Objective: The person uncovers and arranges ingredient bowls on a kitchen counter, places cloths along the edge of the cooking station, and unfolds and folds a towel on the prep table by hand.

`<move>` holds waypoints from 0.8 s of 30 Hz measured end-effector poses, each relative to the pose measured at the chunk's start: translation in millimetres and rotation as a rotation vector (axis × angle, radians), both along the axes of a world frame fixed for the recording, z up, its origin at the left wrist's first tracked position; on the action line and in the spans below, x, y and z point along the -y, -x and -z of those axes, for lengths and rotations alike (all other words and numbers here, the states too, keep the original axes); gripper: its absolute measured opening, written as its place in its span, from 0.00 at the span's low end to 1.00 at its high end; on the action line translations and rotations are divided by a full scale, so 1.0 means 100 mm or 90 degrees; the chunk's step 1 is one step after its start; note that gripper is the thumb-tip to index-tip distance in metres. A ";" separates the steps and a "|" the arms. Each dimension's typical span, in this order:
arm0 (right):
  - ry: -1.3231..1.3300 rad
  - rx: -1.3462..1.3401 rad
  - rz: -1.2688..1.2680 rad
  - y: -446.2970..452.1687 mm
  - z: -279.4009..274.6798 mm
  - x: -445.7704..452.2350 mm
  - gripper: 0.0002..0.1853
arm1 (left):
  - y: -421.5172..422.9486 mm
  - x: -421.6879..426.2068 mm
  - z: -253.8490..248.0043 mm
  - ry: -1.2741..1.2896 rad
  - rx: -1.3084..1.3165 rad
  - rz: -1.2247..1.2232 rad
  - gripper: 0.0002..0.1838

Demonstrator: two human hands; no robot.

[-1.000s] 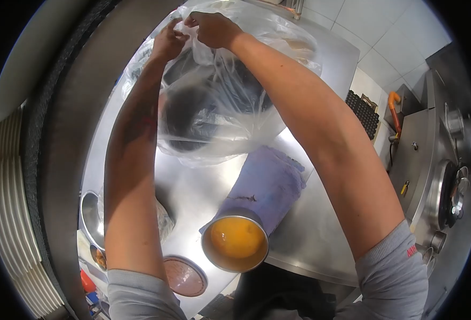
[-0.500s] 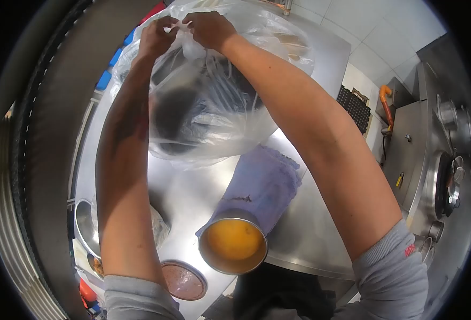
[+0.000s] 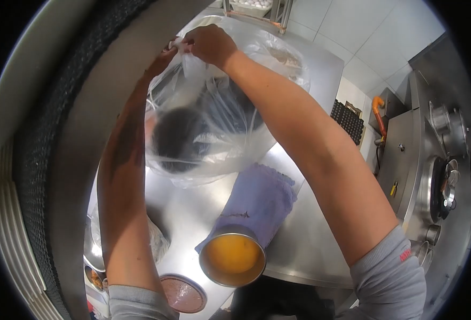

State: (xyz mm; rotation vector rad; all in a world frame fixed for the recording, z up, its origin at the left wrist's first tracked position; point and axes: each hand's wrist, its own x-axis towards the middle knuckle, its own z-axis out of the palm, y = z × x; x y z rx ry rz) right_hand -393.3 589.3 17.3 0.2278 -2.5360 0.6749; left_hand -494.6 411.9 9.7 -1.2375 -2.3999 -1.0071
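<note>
A large clear plastic bag (image 3: 224, 128) sits on the steel table, with dark rounded shapes inside that I cannot make out. At its gathered, twisted neck, my left hand (image 3: 163, 60) pinches the plastic; part of this hand is hidden behind a grey band at the left of the view. Right beside it, my right hand (image 3: 210, 45) has its fingers closed on the same neck. Nearer to me, a purple cloth (image 3: 256, 200) lies flat, and a round metal pot (image 3: 232, 256) with something yellow in it stands at the cloth's near end.
A brown round lid (image 3: 183, 293) lies by the near edge of the steel table (image 3: 310, 240). Metal bowls (image 3: 92, 248) stand partly behind my left forearm. To the right are a steel counter (image 3: 398, 154) with pots and an orange pipe (image 3: 378, 112). A tray of eggs (image 3: 251, 6) shows at the top.
The view has shifted, so the table things sit lower and the grey band covers more at left. Both hands stay closed on the bag's neck.
</note>
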 end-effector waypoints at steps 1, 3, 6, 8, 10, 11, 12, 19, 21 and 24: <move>-0.011 -0.011 -0.015 0.01 -0.02 0.01 0.14 | 0.06 -0.01 -0.04 0.003 0.015 0.003 0.19; -0.017 -0.057 -0.011 0.04 -0.01 0.01 0.16 | 0.14 -0.01 -0.07 0.017 0.053 0.010 0.18; 0.053 -0.109 -0.028 0.17 0.05 -0.06 0.20 | 0.18 -0.05 -0.16 0.039 0.111 0.024 0.18; 0.131 -0.108 -0.056 0.26 0.11 -0.11 0.21 | 0.01 -0.12 -0.25 0.012 0.209 0.037 0.17; 0.186 0.028 -0.119 0.22 0.07 -0.25 0.22 | -0.09 -0.14 -0.30 -0.016 0.304 0.052 0.17; 0.189 0.144 -0.134 0.17 0.03 -0.30 0.24 | -0.12 -0.14 -0.26 -0.078 0.308 0.085 0.17; 0.187 0.144 -0.134 0.14 -0.02 -0.31 0.24 | -0.06 -0.20 -0.26 -0.080 0.335 0.099 0.17; -0.071 0.149 0.063 0.34 -0.04 -0.43 0.27 | 0.38 -0.53 0.04 -0.120 0.110 -0.135 0.13; -0.055 0.136 0.050 0.20 -0.06 -0.39 0.25 | 0.36 -0.20 -0.05 -0.036 0.069 -0.129 0.12; 0.290 0.180 -0.170 -0.24 -0.20 -0.49 0.19 | 0.25 -0.11 -0.14 -0.007 0.194 -0.309 0.14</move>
